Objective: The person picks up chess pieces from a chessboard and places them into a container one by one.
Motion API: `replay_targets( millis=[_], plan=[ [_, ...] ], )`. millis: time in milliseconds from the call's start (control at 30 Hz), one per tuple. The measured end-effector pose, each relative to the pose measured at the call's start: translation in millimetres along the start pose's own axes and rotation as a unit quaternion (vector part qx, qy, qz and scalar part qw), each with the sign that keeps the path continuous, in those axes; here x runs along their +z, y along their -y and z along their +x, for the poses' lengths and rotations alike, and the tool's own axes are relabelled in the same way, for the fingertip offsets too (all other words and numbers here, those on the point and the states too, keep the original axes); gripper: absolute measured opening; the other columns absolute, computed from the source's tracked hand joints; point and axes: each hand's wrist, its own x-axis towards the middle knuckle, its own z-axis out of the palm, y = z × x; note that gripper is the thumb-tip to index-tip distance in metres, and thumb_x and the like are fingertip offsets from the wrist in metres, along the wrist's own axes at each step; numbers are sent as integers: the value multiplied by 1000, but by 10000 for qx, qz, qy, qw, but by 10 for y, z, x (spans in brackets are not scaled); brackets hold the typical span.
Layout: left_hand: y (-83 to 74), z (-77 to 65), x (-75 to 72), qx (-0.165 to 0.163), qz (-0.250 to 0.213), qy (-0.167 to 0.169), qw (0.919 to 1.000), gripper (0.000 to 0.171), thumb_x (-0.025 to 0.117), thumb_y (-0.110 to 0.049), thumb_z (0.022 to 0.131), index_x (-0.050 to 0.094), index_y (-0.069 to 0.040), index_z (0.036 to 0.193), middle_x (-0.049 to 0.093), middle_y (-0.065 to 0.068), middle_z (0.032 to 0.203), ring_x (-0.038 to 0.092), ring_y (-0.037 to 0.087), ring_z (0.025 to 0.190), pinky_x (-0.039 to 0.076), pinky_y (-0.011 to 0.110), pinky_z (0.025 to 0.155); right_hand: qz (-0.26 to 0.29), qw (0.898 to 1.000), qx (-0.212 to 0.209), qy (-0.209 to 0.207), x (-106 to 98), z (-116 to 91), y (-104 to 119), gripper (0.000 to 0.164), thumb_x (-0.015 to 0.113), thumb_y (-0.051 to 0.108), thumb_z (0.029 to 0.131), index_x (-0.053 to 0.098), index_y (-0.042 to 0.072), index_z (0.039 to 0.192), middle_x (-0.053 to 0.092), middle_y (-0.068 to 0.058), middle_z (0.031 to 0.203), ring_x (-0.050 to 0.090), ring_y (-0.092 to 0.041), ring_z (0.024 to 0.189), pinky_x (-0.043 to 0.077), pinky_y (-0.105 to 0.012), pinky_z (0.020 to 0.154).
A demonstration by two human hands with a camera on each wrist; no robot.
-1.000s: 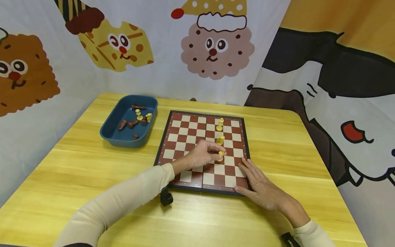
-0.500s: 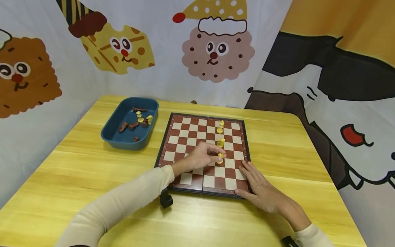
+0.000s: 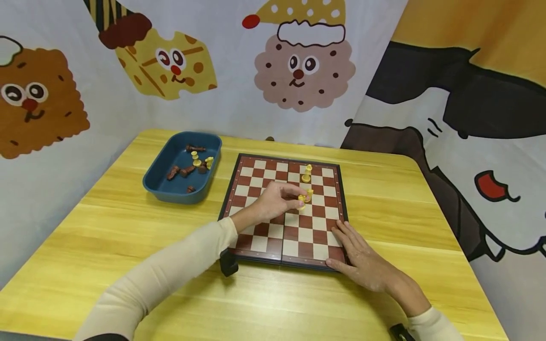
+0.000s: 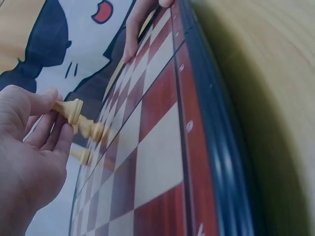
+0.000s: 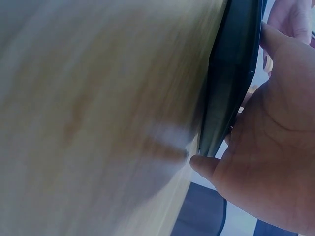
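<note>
My left hand [image 3: 273,202] pinches a yellow chess piece [image 4: 72,110] between thumb and fingertips, over the right half of the chessboard [image 3: 260,244]. In the left wrist view its base is raised off the squares; the fingers cover its top, so I cannot tell which piece it is. Just behind it stands a yellow knight [image 3: 309,193], partly hidden in the head view. Farther back in the same line is another upright yellow chess piece [image 3: 306,174]. My right hand [image 3: 367,263] rests on the board's near right corner, fingers extended along the right edge and thumb at the front edge.
A blue tray [image 3: 158,189] stands left of the board, with several brown and yellow chess pieces lying in it. The yellow wooden table [image 3: 106,251] extends around the board. A printed cloth [image 3: 239,109] hangs behind the table.
My left hand has lifted the yellow chess piece from its square and carried it slightly away from me, close to the knight. My right hand stays on the board's corner.
</note>
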Motion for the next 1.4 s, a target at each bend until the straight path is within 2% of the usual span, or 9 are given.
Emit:
replay_targets(
  millis=[167, 400, 667, 867, 967, 1100, 1233, 1400],
  plan=[
    [-17, -9, -112, -129, -13, -179, 9998, 25, 75, -3, 93, 74, -1, 117, 72, 8, 115, 69, 19, 97, 58, 42, 86, 29, 10000, -40, -45, 2, -5, -2, 85, 54, 56, 102, 22, 5, 162, 7, -14, 169, 2, -36, 153, 19, -64, 116],
    [15, -49, -312, 138, 83, -190, 9997, 25, 74, -2, 93, 72, 4, 118, 73, 13, 114, 70, 20, 99, 58, 37, 87, 35, 9999, -63, -101, -16, -11, 17, 85, 55, 55, 102, 23, 4, 161, 8, -15, 168, 3, -37, 153, 20, -64, 116],
    [-15, -159, -540, -158, 18, -326, 9993, 28, 75, -5, 94, 73, -1, 121, 71, 16, 119, 69, 22, 101, 56, 46, 90, 41, 10000, -10, -34, -26, -19, 16, 85, 54, 57, 102, 22, 6, 162, 7, -14, 169, 2, -35, 153, 19, -63, 117],
    [3, -241, -712, 90, -202, -380, 9990, 24, 72, 2, 94, 72, 4, 118, 69, 24, 119, 71, 25, 101, 58, 40, 88, 56, 9995, -203, -235, -21, -10, 26, 83, 59, 52, 101, 26, 3, 160, 12, -18, 167, 6, -40, 152, 24, -67, 113],
    [11, -293, -779, 93, -269, -448, 9986, 27, 72, 2, 94, 70, 9, 120, 69, 23, 119, 70, 25, 102, 58, 39, 88, 45, 9997, -156, -181, -29, -6, 38, 84, 58, 53, 101, 26, 3, 160, 12, -17, 167, 6, -40, 152, 23, -66, 114],
    [14, -351, -859, 14, -252, -525, 9983, 29, 72, 1, 94, 68, 10, 122, 68, 24, 121, 69, 26, 106, 57, 42, 90, 42, 10000, -61, -42, -37, -8, 38, 85, 56, 55, 102, 23, 4, 161, 9, -16, 168, 4, -38, 153, 21, -65, 115],
    [10, -400, -947, -58, -137, -563, 9983, 30, 72, -1, 95, 67, 10, 123, 66, 27, 124, 69, 27, 106, 55, 51, 92, 28, 9997, -150, -205, -18, -10, 21, 84, 57, 54, 101, 25, 4, 161, 12, -17, 167, 6, -38, 153, 20, -67, 114],
    [-5, -462, -1106, -180, -54, -580, 9981, 30, 72, -3, 96, 69, 6, 125, 68, 22, 124, 69, 25, 107, 53, 53, 93, 30, 9987, -307, -399, 20, 3, -3, 83, 59, 52, 101, 27, 4, 160, 14, -18, 167, 8, -37, 152, 20, -68, 112]
  ],
)
